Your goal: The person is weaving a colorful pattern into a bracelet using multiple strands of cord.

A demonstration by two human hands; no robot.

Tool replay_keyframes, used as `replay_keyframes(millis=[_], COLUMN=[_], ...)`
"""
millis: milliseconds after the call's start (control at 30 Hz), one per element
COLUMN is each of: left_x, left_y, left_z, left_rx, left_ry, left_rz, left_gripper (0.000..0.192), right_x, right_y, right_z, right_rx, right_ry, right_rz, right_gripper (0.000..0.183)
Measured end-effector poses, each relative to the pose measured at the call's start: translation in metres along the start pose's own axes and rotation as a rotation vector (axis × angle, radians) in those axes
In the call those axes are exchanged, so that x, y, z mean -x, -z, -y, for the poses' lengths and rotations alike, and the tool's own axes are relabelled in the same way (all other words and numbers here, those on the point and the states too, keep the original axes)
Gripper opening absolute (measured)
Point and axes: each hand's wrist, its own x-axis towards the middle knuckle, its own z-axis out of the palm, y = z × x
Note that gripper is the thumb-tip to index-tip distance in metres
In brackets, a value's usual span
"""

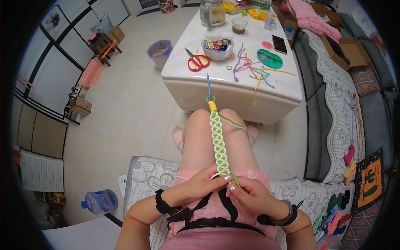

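A braided cord strap (pixel 219 143) in white, green and yellow stretches over my lap, topped by a yellow wrapped section (pixel 212 106) and a green ring (pixel 210 99). A blue cord or rod (pixel 208 84) runs from the ring toward the table. At the strap's lower end, my left hand (pixel 211 182) pinches the knotting, a white cord looped beside it. My right hand (pixel 247 190) holds the cords close by, with a green cord (pixel 235 179) curving over its fingers. The fingertips of both hands nearly meet. Loose green and white cord ends (pixel 232 122) lie across the right knee.
On the white table (pixel 181 73) are red-handled scissors (pixel 198 62), a tub of thread spools (pixel 217 48), cord scraps (pixel 247 65), a green case (pixel 269 58), a phone (pixel 279 44) and a glass pitcher (pixel 212 14). Cord bundles (pixel 332 220) lie on the seat at right.
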Motion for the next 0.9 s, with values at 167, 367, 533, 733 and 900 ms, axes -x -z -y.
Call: replay_keyframes(millis=[167,367,533,733,900], left_x=[0.003,0.002,0.003,0.003,-0.001], left_y=[-0.005,-0.005,0.003,0.012,0.007], left_z=[0.0,-0.008,-0.01,-0.021,-0.02], left_rx=[0.194,0.357,0.197,-0.293,-0.008], left_ry=[0.055,0.136,0.054,-0.012,0.018], left_rz=[-0.006,0.047,0.047,0.093,0.049], left_gripper=[0.017,0.016,0.017,0.019,0.014], right_x=[-0.005,-0.009,-0.009,-0.011,-0.015], right_y=[0.002,0.008,0.018,0.012,0.012], right_z=[-0.002,0.01,0.012,0.009,0.001], right_rx=[0.285,0.292,-0.082,-0.092,-0.063], right_ry=[0.315,0.367,0.053,-0.057,0.087], right_rz=[-0.005,0.099,0.217,0.23,0.121], right_gripper=[0.019,0.027,0.016,0.018,0.019])
